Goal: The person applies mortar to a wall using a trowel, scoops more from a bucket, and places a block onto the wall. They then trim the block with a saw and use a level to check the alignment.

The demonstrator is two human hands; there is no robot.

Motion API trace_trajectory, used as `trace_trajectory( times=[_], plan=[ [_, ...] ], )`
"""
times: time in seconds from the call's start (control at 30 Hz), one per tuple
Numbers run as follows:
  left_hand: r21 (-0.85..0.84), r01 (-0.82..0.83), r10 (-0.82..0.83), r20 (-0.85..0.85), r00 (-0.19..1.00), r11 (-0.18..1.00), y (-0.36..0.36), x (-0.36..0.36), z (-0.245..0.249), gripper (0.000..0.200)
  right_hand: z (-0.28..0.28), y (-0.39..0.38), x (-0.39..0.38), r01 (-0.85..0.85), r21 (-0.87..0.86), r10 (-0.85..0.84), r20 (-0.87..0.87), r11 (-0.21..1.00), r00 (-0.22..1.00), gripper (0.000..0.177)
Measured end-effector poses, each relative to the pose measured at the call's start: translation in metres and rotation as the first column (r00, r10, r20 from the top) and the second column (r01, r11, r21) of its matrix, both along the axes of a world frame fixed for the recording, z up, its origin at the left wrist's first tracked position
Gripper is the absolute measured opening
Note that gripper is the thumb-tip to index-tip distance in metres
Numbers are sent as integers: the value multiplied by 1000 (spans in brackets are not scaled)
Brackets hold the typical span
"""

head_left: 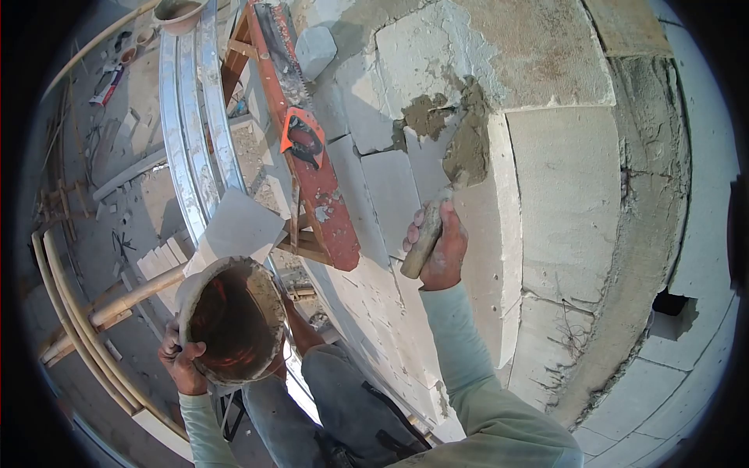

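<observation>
My left hand [184, 360] grips the rim of a mortar-crusted bucket [186, 308], tilted so its dark inside faces me. The fingers of my right hand [448, 253] are wrapped round the wooden handle of a trowel [421, 248]. Its blade points up the block wall and is hard to tell apart from the wet grey mortar [468, 152] there. That mortar is smeared over the joints between pale blocks [390, 187]. Left of the trowel, a handsaw with an orange and black handle [303, 136] lies on a red-painted beam [331, 210].
Metal channel planks [187, 125] run along the left, with a bowl [178, 14] at their far end. A cut block [240, 226] rests beside the bucket. Bamboo poles [86, 335] cross at lower left, above ground far below. A square hole [672, 313] opens in the right wall.
</observation>
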State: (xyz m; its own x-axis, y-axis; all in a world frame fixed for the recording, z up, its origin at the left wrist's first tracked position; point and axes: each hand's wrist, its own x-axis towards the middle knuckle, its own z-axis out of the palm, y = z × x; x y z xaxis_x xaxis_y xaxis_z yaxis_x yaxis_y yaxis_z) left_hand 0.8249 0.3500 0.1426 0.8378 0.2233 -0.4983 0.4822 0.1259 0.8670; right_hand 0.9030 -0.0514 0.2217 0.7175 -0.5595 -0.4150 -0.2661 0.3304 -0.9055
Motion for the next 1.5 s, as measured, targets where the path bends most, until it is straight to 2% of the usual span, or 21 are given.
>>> trace_trajectory(
  times=[0.1,0.2,0.23,0.3,0.43,0.5,0.53,0.6,0.73,0.8,0.83,0.9,1.0,1.1,1.23,1.33,1.4,1.43,1.5],
  plan=[
    [-80,16,-10,75,997,997,12,-13,-21,20,0,-2,-13,-3,-52,1,-42,999,999,34],
    [-168,-32,40,44,998,985,10,-19,-23,20,1,5,-20,11,-74,-16,-67,997,998,32],
    [-172,-34,41,43,998,985,10,-20,-24,20,3,5,-18,10,-77,-15,-68,997,998,32],
    [-151,-29,36,44,998,988,13,-22,-27,22,8,7,-14,-35,-194,16,-98,980,995,30],
    [-113,34,-31,27,999,993,12,-19,-30,23,26,-3,6,-59,-175,36,-128,983,991,35],
    [-148,-2,7,34,999,989,2,-12,-23,23,32,-6,-2,-41,-4,41,-89,999,995,36],
    [-148,-1,6,30,1000,989,0,-10,-21,23,33,-6,-9,-40,-4,40,-92,999,995,36],
    [-122,17,-11,52,999,992,-5,-6,-19,24,37,-3,-25,-10,189,25,-76,982,997,37],
    [-73,23,-20,42,999,997,-5,-5,-21,24,38,9,-31,0,159,12,-75,987,997,37],
    [-97,52,-56,-40,998,994,0,-8,-21,24,38,13,-29,-25,64,32,-111,998,993,37],
    [-93,51,-56,-46,997,994,1,-9,-20,24,37,14,-27,-25,69,33,-117,997,993,37],
    [-107,32,-34,-19,999,994,-3,-6,-19,23,34,11,-14,-87,-4,85,-144,996,986,38],
    [-110,14,-14,5,1000,994,-9,-3,-19,22,19,0,10,-96,-10,95,-94,995,991,36],
    [-125,1,4,34,999,992,-9,-5,-24,22,-8,-14,20,-70,-69,61,-129,995,990,33],
    [-126,-17,17,2,1000,992,-6,-5,-23,20,-21,-8,-9,-39,-71,27,-167,997,986,31],
    [-141,-13,16,24,1000,990,-3,-4,-24,19,-25,3,-31,-3,-143,-23,-178,990,984,28],
    [-170,-74,76,9,997,983,-7,-1,-22,18,-28,8,-45,-13,-275,-48,-214,961,976,25],
    [-184,-91,95,14,995,979,-10,3,-23,18,-28,10,-47,-24,-258,-37,-230,966,972,25],
    [-242,-137,149,32,988,961,-19,12,-25,17,-26,11,-60,-262,-464,123,-309,846,943,20]
  ],
)
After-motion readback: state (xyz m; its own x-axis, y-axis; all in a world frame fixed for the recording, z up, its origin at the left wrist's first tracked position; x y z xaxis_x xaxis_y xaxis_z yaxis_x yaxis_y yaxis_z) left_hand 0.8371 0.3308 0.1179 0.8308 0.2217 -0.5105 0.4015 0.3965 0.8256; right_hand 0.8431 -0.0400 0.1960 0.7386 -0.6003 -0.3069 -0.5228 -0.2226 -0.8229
